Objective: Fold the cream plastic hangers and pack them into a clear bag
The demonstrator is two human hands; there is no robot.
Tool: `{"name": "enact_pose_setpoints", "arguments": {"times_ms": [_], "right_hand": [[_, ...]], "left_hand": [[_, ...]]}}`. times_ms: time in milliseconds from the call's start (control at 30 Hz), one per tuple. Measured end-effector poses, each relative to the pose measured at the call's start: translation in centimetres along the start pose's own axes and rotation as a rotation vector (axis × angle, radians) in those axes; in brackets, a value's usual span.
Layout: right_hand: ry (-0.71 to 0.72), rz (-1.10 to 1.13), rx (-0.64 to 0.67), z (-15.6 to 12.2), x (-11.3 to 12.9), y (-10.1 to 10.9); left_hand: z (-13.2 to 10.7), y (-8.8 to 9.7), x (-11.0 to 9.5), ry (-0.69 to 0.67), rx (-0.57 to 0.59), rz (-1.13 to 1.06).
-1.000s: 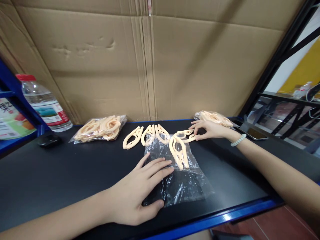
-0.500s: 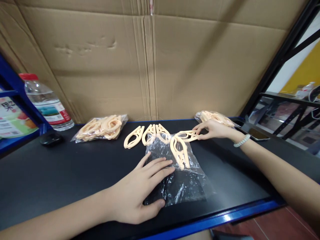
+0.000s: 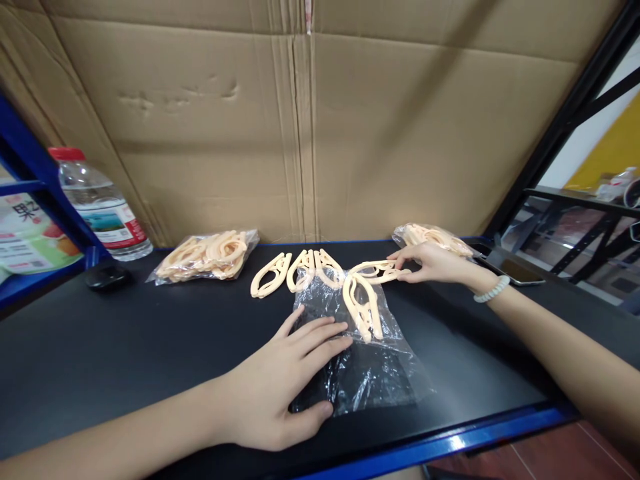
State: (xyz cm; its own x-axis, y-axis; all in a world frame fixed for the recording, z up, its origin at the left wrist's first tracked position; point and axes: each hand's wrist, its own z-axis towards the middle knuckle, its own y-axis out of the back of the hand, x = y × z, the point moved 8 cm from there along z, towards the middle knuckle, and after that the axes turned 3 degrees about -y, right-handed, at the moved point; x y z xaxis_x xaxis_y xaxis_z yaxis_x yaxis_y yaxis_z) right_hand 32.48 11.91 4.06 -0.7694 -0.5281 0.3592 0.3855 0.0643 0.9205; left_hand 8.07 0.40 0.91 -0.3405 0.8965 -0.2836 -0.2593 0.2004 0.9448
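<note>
My left hand [image 3: 283,383] lies flat, fingers spread, on the near left part of a clear plastic bag [image 3: 373,363] spread on the black table [image 3: 125,347]. Several peach plastic folding hangers [image 3: 295,272] lie loose in a row behind the bag, and one hanger [image 3: 363,308] rests on top of it. My right hand [image 3: 433,261], with a white bead bracelet on the wrist, pinches the end of a peach hanger [image 3: 375,270] lying at the bag's far edge.
A sealed bag of peach hangers [image 3: 207,255] lies at the back left, another [image 3: 433,237] behind my right hand. A water bottle [image 3: 97,207] and a black mouse [image 3: 107,275] sit far left, a phone [image 3: 513,270] at the right. Cardboard [image 3: 310,120] walls the back.
My right hand has closed its fingers on the hanger's end and drawn it slightly right. My left hand stays flat on the bag.
</note>
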Motion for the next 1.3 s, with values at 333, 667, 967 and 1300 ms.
{"name": "enact_pose_setpoints", "arguments": {"times_ms": [333, 667, 967, 1300], "right_hand": [[0.187, -0.196, -0.089, -0.1, 2.4, -0.7], [0.229, -0.371, -0.154, 0.0, 2.7, -1.7], [0.175, -0.113, -0.31, -0.8, 3.1, 0.7], [-0.022, 0.085, -0.575, -1.7, 1.6, 3.7]], "left_hand": [[0.1, 0.3, -0.1, -0.008, 0.008, -0.037], [0.3, 0.6, -0.3, 0.016, 0.078, -0.047], [0.2, 0.7, -0.2, 0.0, 0.058, -0.074], [0.2, 0.9, 0.2, 0.049, -0.005, -0.067]]}}
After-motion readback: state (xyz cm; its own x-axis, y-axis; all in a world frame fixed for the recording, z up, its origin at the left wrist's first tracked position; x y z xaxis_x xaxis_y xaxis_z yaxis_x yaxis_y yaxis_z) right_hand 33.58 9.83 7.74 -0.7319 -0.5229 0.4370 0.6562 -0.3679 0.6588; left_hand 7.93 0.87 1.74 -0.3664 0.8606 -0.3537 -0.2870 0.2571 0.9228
